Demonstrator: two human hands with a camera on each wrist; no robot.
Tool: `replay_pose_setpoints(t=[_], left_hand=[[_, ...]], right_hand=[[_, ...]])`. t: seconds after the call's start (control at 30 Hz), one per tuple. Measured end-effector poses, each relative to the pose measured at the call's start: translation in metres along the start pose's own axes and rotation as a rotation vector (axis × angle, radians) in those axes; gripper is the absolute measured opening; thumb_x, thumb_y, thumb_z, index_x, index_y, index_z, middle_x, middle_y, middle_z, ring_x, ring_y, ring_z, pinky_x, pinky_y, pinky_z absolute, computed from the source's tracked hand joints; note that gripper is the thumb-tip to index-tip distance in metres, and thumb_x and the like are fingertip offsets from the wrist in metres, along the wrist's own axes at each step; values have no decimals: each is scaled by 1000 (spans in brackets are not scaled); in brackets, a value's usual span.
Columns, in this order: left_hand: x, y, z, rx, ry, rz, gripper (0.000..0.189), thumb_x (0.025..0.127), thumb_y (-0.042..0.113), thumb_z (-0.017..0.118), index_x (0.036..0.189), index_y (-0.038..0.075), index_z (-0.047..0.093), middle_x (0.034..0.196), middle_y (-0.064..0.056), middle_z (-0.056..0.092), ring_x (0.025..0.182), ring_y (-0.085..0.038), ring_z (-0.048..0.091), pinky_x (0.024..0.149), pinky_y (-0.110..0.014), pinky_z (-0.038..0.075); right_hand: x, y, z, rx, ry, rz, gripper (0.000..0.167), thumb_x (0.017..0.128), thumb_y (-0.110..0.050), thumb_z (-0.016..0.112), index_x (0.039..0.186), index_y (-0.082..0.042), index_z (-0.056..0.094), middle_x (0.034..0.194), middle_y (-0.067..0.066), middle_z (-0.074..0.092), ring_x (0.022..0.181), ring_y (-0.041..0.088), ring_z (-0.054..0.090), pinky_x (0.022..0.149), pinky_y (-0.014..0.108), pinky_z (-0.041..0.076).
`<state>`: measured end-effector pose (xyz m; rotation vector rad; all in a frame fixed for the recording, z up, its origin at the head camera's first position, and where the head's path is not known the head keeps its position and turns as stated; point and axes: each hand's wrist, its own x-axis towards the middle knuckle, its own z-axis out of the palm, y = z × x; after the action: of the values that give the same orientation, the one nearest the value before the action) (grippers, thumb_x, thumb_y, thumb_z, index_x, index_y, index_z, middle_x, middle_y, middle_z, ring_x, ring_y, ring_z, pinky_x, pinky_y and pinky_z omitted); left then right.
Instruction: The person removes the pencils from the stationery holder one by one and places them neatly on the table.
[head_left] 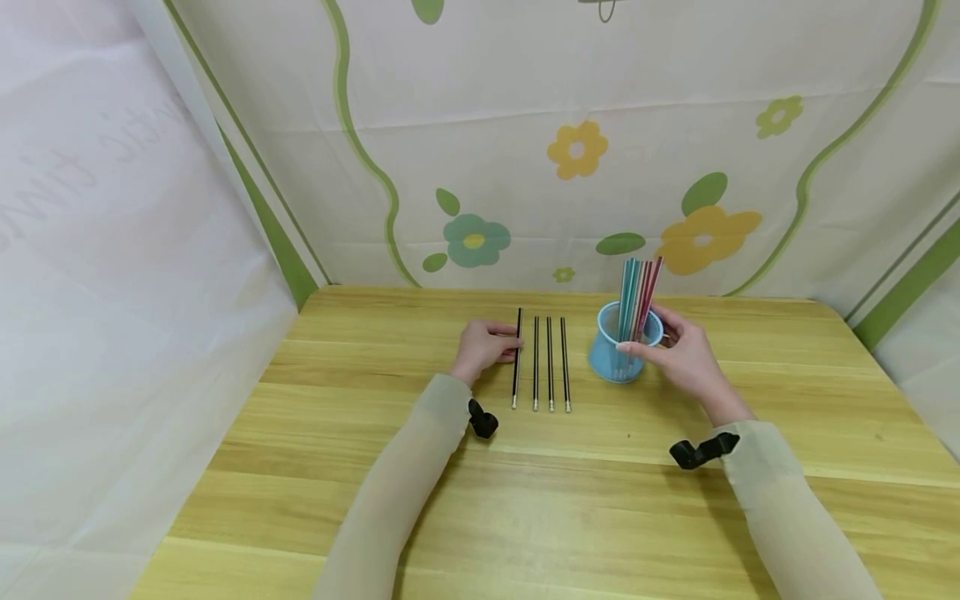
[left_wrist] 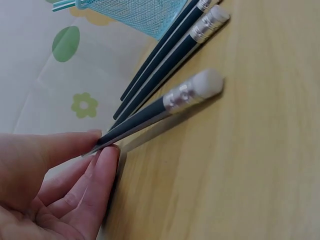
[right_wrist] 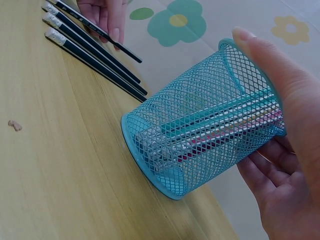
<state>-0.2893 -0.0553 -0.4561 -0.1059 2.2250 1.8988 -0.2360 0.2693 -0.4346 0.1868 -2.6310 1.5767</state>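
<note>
My left hand [head_left: 487, 346] pinches a black pencil [left_wrist: 145, 116] between thumb and fingers, its white eraser end toward me. Three more black pencils [head_left: 550, 364] lie side by side just right of it on the table, erasers at the near end. My right hand [head_left: 682, 354] grips the blue mesh pencil cup [right_wrist: 200, 120] around its rim, thumb on the near side and fingers behind. Inside the cup stands a bundle of teal and red-pink pencils [head_left: 639, 292], leaning to the right. In the right wrist view the cup's base is close to the wooden surface.
Both hands work over a wooden table [head_left: 525, 517] with rounded far corners. Behind it hangs a pale curtain [head_left: 480, 167] printed with flowers and leaves. A small brown speck [right_wrist: 15, 125] lies on the table near the cup. Black camera mounts [head_left: 705, 450] sit on both wrists.
</note>
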Motion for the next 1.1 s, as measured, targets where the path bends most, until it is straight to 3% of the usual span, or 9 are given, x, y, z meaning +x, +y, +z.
replay_pose_setpoints(t=[0.57,1.1], left_hand=[[0,1,10,168,78,27,25,85,1,82,110,-2,76,96,-11,74,72,-19,72,63,-24,61],[-1,1,12,225,100,24,24,86,4,83,109,0,76,91,-8,73,70,-16,72,62,-23,61]], right_hand=[[0,0,-1,8,-1,-4,93,88,-36,83,159,-5,31,150,23,45,132,41,49,91,9,46],[1,1,0,15,-1,-13,92,88,-35,83,159,-5,33,150,23,46,131,40,51,92,9,46]])
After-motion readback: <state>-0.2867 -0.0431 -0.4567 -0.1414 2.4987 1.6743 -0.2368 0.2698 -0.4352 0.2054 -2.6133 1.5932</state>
